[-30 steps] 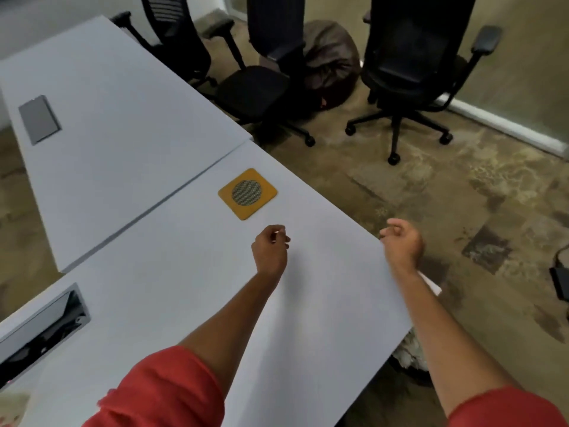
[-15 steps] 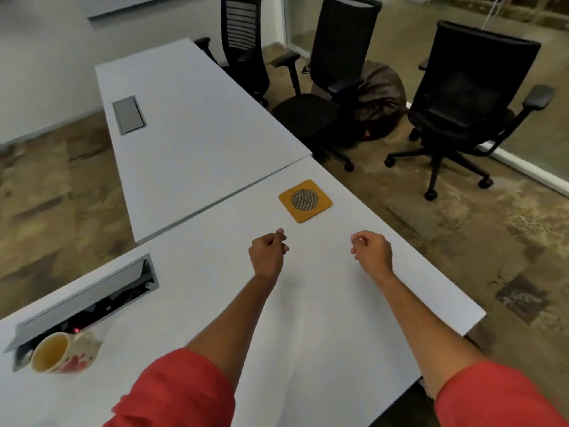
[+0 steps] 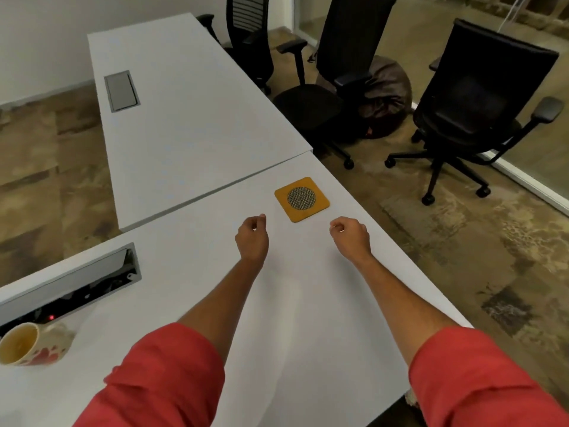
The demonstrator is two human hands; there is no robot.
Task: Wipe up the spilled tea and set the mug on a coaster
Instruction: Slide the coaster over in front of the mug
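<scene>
Mug (image 3: 27, 345) sits well to the near left of the coaster (image 3: 301, 199), with bare table (image 3: 308, 303) between them. Left hand (image 3: 252, 238) and right hand (image 3: 351, 238) hover just short of the coaster, fingers curled in, holding nothing. Coaster lies near the table's right edge, with chairs (image 3: 480, 97) beyond it.

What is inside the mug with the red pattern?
The mug looks yellowish-brown inside, like tea, and nothing solid shows in it. I cannot tell whether any liquid is left, because the mug's own wall covers part of the inside.
</scene>
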